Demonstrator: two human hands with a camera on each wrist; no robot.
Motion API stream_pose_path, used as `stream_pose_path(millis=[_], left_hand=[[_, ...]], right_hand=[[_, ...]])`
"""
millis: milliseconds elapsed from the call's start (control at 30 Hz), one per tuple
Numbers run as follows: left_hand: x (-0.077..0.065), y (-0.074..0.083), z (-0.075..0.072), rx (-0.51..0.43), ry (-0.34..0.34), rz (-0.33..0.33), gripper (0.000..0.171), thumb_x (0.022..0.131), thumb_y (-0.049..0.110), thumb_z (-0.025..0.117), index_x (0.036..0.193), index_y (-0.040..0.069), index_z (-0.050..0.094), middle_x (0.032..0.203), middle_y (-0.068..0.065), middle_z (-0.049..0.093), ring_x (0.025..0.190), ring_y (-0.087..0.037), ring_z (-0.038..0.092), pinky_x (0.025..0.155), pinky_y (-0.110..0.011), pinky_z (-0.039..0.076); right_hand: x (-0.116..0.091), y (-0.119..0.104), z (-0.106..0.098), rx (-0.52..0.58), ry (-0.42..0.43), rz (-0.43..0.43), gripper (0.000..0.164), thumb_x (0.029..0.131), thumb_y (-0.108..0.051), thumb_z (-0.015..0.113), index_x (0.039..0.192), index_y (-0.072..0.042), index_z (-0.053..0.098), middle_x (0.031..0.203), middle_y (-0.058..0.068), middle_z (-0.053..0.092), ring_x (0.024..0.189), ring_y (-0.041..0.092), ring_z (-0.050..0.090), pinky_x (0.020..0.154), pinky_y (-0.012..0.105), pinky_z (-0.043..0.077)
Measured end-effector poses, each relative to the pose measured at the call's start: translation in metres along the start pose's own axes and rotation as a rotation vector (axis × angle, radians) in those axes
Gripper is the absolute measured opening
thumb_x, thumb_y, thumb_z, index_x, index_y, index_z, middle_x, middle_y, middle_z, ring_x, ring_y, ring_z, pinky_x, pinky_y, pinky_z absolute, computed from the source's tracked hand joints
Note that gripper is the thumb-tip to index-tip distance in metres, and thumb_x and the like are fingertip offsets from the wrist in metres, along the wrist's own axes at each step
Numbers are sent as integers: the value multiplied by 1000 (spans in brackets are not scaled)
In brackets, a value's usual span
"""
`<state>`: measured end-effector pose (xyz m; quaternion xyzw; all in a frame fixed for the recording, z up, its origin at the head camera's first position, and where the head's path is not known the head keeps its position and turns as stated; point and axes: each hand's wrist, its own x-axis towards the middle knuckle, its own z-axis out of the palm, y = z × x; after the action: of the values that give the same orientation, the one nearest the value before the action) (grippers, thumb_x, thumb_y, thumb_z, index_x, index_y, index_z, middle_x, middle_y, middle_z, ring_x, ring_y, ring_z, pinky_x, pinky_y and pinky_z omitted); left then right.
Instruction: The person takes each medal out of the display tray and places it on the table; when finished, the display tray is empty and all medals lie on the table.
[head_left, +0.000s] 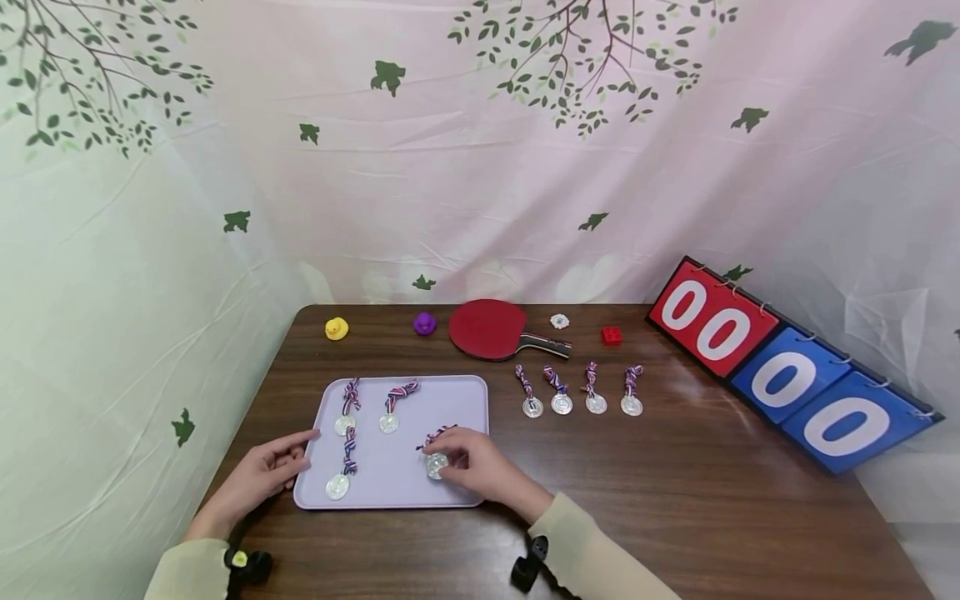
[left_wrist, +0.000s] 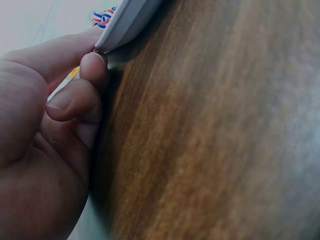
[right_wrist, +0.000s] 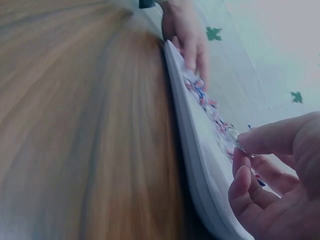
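My right hand (head_left: pixel 480 462) pinches a silver medal (head_left: pixel 437 466) between thumb and fingertips, over the right half of a pale lilac tray (head_left: pixel 408 492). The medal's knotted red, white and blue ribbon (head_left: pixel 437 435) trails behind the fingers. In the right wrist view the medal disc (right_wrist: pixel 234 135) stands tilted at the fingertips. My left hand (head_left: pixel 262 473) is at the tray's left side; its fingertips grip the rim (left_wrist: pixel 117 35). Three other medals lie on the tray's left half: two upper ones (head_left: pixel 345 425) (head_left: pixel 388 422) and a lower one (head_left: pixel 337 486).
Several more ribboned medals (head_left: pixel 561 404) lie in a row right of the tray. Behind are a yellow duck (head_left: pixel 337 328), a purple duck (head_left: pixel 424 323), a red table tennis bat (head_left: pixel 487 329), a small white piece (head_left: pixel 559 321) and a red brick (head_left: pixel 611 335). A flip scoreboard (head_left: pixel 780 358) stands right.
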<state>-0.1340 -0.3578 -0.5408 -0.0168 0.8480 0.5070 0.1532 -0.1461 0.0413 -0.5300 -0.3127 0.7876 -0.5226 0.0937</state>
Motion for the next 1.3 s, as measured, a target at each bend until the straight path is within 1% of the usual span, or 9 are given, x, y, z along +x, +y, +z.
stream_pose_path(millis=[133,267,367,500,633,800,900,1100,1300], left_hand=[[0,0,0,-1,1,2,47,88,29,69,132,22,56,95,-16,53,64,-21,55,51,-29,47],[0,-1,-1,-3,1,7,47,88,30,69,132,22,56,95,-16,53,64,-20,55,51,-29,47],[0,-1,0,-5,0,7,47,88,29,69,133,22,56,95,-17,53,64,-20,55,51,-29,47],[0,0,0,-6,-1,2,47,88,29,69,133,22,56,95,-16,54,64,-20,55,51,-29,47],[0,1,0,-7,0,4,47,88,28,69,133,22,56,95,-16,53,64,-20,55,51,-29,47],[-1,2,0,-6,2,7,46,88,27,69,132,22,56,96,-17,53,64,-20,55,51,-29,47],[-1,2,-1,1,3,8,46,88,28,68,133,22,56,96,-16,53,64,-19,55,52,-29,47],[-1,0,0,-11,4,12,45,89,27,68,132,21,56,95,-16,53,63,-18,55,51,-29,47],[-1,-1,-1,-14,1,24,44,89,26,68,132,22,57,94,-16,53,62,-18,54,50,-29,47]], right_hand=[[-14,3,-19,24,45,31,36,78,1,73,112,-11,69,111,-1,63,80,13,59,67,25,51],[-27,-15,-45,37,82,52,34,79,6,70,112,-4,68,115,9,62,78,23,60,64,28,51],[-35,-14,-60,9,117,52,33,80,9,68,111,-1,67,115,15,61,76,29,59,63,31,51],[-45,13,-72,-60,165,47,32,80,7,68,109,-7,69,109,7,64,75,19,58,64,27,49],[-54,22,-83,-125,177,75,33,78,7,68,106,-10,71,106,4,64,73,12,58,63,24,49],[-64,23,-87,-200,139,149,33,74,7,73,103,-8,70,107,6,63,67,9,57,58,24,49],[-66,22,-86,-272,95,184,32,74,2,75,103,-10,70,105,2,62,67,6,56,60,23,49],[-63,18,-82,-443,56,201,30,78,-6,73,106,-15,70,98,-5,62,69,5,52,63,23,45],[-64,15,-81,-522,59,194,29,76,-11,76,103,-15,70,98,-5,61,77,10,54,69,27,45]])
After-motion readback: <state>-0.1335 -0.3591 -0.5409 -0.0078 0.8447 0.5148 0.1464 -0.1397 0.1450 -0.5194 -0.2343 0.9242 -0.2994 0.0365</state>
